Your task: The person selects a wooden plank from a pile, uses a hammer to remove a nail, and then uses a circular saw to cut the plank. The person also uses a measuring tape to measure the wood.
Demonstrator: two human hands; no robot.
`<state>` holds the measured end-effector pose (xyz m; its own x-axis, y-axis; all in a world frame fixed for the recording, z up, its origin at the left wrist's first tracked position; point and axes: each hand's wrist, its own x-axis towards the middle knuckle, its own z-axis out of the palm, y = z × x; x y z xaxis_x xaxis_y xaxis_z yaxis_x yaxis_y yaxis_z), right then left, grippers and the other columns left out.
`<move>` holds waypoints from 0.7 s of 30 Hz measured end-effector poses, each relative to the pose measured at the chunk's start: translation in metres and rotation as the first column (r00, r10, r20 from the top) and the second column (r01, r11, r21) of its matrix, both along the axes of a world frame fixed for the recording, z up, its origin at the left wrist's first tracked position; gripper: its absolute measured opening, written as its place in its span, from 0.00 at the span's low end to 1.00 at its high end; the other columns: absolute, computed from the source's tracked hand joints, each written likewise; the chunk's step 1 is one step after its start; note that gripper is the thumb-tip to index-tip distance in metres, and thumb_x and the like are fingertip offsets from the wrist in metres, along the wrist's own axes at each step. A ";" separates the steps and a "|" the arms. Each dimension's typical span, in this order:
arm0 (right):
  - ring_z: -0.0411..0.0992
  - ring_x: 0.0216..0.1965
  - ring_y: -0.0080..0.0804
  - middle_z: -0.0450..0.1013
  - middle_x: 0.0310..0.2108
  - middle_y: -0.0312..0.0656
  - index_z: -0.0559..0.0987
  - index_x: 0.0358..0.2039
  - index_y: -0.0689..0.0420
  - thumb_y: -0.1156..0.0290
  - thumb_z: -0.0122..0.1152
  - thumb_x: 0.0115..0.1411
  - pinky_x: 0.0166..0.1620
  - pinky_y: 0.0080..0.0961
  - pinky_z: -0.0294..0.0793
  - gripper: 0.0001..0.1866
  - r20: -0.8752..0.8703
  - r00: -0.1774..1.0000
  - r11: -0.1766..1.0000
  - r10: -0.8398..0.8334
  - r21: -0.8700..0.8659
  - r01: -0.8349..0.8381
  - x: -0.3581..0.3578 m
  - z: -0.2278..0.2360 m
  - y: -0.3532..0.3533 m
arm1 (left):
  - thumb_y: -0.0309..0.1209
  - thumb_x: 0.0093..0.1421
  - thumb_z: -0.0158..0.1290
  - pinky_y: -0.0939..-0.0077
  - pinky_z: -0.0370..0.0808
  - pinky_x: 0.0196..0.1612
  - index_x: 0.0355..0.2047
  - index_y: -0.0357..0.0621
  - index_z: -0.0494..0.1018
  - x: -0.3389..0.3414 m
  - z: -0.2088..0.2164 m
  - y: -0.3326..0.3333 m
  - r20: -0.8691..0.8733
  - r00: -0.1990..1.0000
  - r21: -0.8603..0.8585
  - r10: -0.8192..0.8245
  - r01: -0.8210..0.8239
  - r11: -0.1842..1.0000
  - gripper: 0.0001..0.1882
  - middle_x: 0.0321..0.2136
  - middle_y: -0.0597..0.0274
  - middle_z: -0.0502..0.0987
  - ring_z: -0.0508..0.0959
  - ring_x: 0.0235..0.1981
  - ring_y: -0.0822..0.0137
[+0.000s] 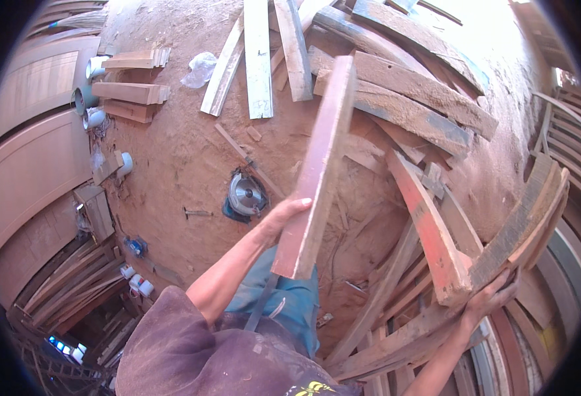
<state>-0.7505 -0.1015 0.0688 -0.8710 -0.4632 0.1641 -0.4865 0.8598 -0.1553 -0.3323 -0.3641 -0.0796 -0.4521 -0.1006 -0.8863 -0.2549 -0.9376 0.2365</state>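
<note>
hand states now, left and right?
Left hand: closed on a reddish board, lifted.
Right hand: gripping a curved plank in the pile.

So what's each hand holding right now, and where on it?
The left hand grips a reddish plank by its long edge near the lower end. The right hand rests on the end of a curved board; a full grip cannot be told.

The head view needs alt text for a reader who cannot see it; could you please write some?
A person's left hand holds up a long reddish plank while the right hand grips the end of a curved board in a heap of scrap timber. A circular saw lies on the sawdust-covered floor below.
</note>
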 end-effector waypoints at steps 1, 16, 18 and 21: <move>0.63 0.69 0.54 0.67 0.67 0.57 0.69 0.67 0.67 0.58 0.48 0.79 0.70 0.49 0.60 0.27 0.012 1.000 1.000 -0.003 -0.013 0.003 0.002 0.001 -0.004 | 0.61 0.60 0.62 0.62 0.75 0.59 0.72 0.38 0.62 0.006 -0.003 -0.006 0.020 0.999 -0.078 0.034 -0.033 0.996 0.51 0.56 0.49 0.76 0.77 0.56 0.58; 0.61 0.70 0.54 0.63 0.67 0.60 0.65 0.69 0.68 0.57 0.45 0.80 0.72 0.49 0.58 0.29 0.069 0.997 0.999 -0.025 -0.031 0.027 0.005 0.001 -0.007 | 0.58 0.57 0.68 0.58 0.61 0.75 0.78 0.28 0.45 0.097 -0.122 -0.204 0.599 0.801 -0.711 -0.003 0.533 0.459 0.65 0.72 0.29 0.60 0.64 0.73 0.43; 0.60 0.70 0.54 0.62 0.68 0.59 0.65 0.69 0.68 0.58 0.45 0.80 0.72 0.49 0.58 0.28 0.075 0.996 0.998 -0.043 -0.038 0.046 0.006 0.002 -0.010 | 0.55 0.58 0.68 0.57 0.60 0.76 0.77 0.29 0.47 0.090 -0.130 -0.187 0.655 0.746 -0.668 -0.121 0.646 0.368 0.62 0.72 0.29 0.60 0.62 0.74 0.42; 0.59 0.70 0.53 0.60 0.68 0.58 0.66 0.68 0.66 0.60 0.46 0.79 0.73 0.50 0.57 0.26 0.040 0.998 0.998 -0.057 0.007 0.057 0.011 0.009 -0.017 | 0.49 0.59 0.69 0.55 0.61 0.75 0.77 0.32 0.49 0.078 -0.121 -0.134 0.617 0.770 -0.661 -0.162 0.620 0.424 0.58 0.71 0.29 0.62 0.63 0.73 0.42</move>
<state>-0.7394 -0.1186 0.0778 -0.9019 -0.4132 0.1261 -0.4299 0.8870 -0.1687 -0.2541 -0.4983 -0.2006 -0.2735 -0.7591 -0.5908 -0.8136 -0.1451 0.5631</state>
